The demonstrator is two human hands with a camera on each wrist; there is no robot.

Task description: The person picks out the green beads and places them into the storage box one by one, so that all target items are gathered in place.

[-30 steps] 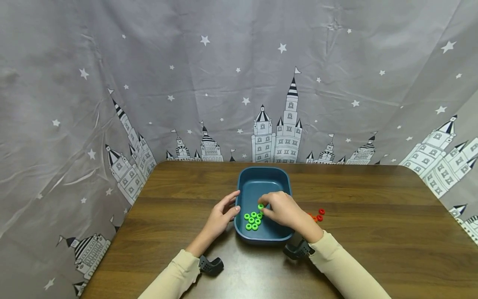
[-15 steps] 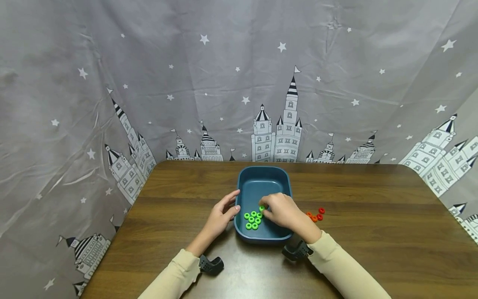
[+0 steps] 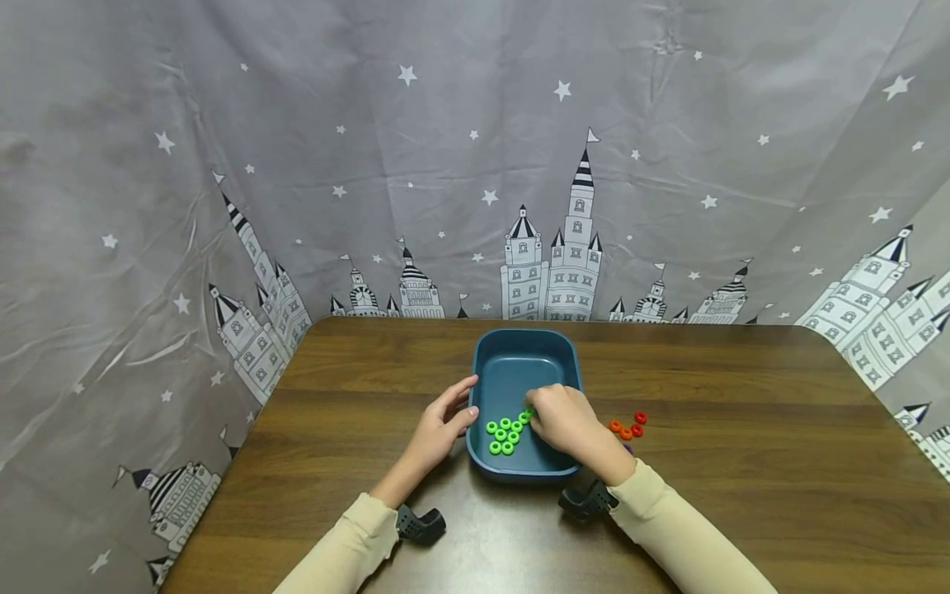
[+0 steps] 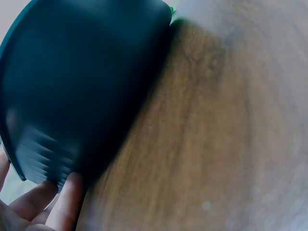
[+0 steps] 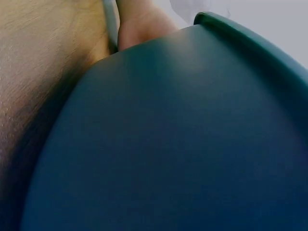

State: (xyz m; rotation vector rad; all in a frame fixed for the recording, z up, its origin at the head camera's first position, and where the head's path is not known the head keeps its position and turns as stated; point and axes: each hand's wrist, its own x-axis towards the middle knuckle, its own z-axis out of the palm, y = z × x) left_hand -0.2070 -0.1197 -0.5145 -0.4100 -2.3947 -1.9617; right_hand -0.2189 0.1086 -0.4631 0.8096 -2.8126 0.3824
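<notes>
A dark blue bin [image 3: 523,474] stands on the wooden table, with several small green rings [image 3: 500,435] lying together in its near left part. My left hand [image 3: 438,429] rests against the bin's left side, thumb by the rim; in the left wrist view its fingers [image 4: 67,204] touch the ribbed outer wall. Reaching in over the right side, my right hand [image 3: 567,425] has curled fingers and pinches a green ring at the fingertips, mostly hidden, beside the end of the cluster. The bin wall [image 5: 168,134] fills most of the right wrist view.
Right of the bin, several red and orange rings [image 3: 637,431] lie on the table [image 3: 742,429]. Part of a purple ring [image 3: 627,449] shows behind my right wrist. A grey curtain [image 3: 445,165] with castles hangs behind the table.
My right hand has shifted slightly right inside the bin, and the green ring near its fingertips has moved toward the cluster's right end. The left hand stays in place.
</notes>
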